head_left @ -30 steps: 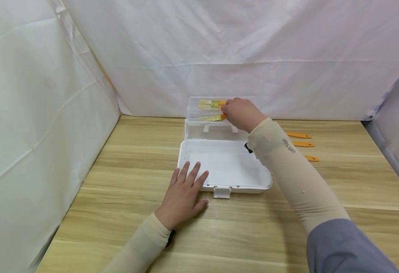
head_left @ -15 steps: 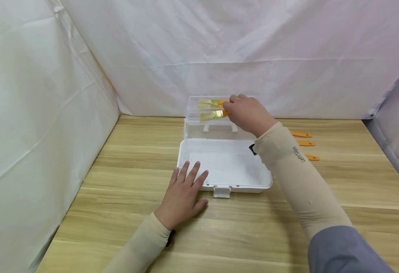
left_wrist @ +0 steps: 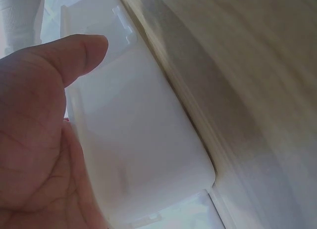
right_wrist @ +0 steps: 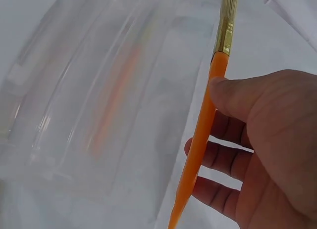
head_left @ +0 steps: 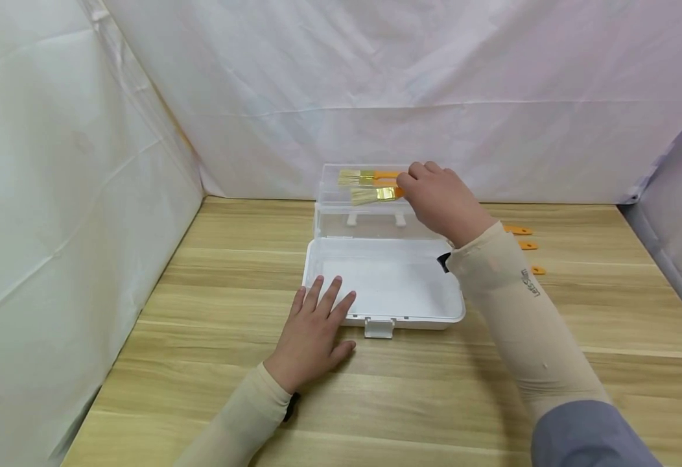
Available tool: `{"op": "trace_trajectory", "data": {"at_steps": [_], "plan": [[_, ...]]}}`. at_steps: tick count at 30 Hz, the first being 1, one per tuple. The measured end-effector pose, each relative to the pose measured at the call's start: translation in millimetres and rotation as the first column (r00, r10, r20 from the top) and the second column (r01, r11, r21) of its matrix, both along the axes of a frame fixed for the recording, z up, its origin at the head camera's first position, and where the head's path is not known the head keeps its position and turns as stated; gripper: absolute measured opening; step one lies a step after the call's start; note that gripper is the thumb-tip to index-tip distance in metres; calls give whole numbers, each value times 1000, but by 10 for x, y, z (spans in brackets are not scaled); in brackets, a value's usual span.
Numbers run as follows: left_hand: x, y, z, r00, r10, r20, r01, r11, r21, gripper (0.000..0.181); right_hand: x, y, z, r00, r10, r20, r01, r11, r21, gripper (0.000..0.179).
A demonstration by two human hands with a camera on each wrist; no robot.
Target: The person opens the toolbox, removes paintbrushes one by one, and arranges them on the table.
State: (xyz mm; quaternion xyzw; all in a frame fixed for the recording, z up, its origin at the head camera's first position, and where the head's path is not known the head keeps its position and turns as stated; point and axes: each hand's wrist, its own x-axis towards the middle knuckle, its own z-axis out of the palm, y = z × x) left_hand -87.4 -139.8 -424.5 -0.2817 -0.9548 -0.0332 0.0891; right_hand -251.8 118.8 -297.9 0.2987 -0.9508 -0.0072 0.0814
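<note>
A white plastic box (head_left: pixel 399 279) lies with its clear lid (head_left: pixel 376 224) folded back. My left hand (head_left: pixel 312 337) rests its straight, spread fingers over the box's front left rim. The left wrist view shows the thumb beside the box's white wall (left_wrist: pixel 129 130). My right hand (head_left: pixel 446 201), in front of the raised lid, pinches a paintbrush (head_left: pixel 378 194) by its orange handle, bristles pointing left. In the right wrist view, thumb and fingers grip that handle (right_wrist: pixel 200 125). Behind it in the head view, another brush (head_left: pixel 355 177) lies at the lid's upper part.
Three orange brush handles (head_left: pixel 518 230) lie on the wooden table (head_left: pixel 247 279) right of the box, their other ends hidden by the right arm. A white latch (head_left: pixel 378 327) juts from the box's front. White cloth (head_left: pixel 259 149) hangs behind and at the sides.
My right hand has shifted to the right with the held brush, whose bristles now show more broadly. The other brush at the lid, the box and my left hand have stayed put.
</note>
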Motion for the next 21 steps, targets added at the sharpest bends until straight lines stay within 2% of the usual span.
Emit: {"op": "trace_trajectory", "data": {"at_steps": [11, 16, 21], "plan": [[-24, -6, -26, 1000, 2, -6, -2, 1000, -7, 81, 194, 199, -72, 996, -12, -83, 8, 999, -37, 17], [-34, -7, -15, 1000, 4, 0, -4, 1000, -8, 81, 261, 323, -126, 996, -46, -72, 41, 997, -71, 15], [-31, -3, 2, 1000, 5, 13, -5, 1000, -6, 81, 348, 465, -180, 996, -48, -75, 41, 995, -89, 16]]}}
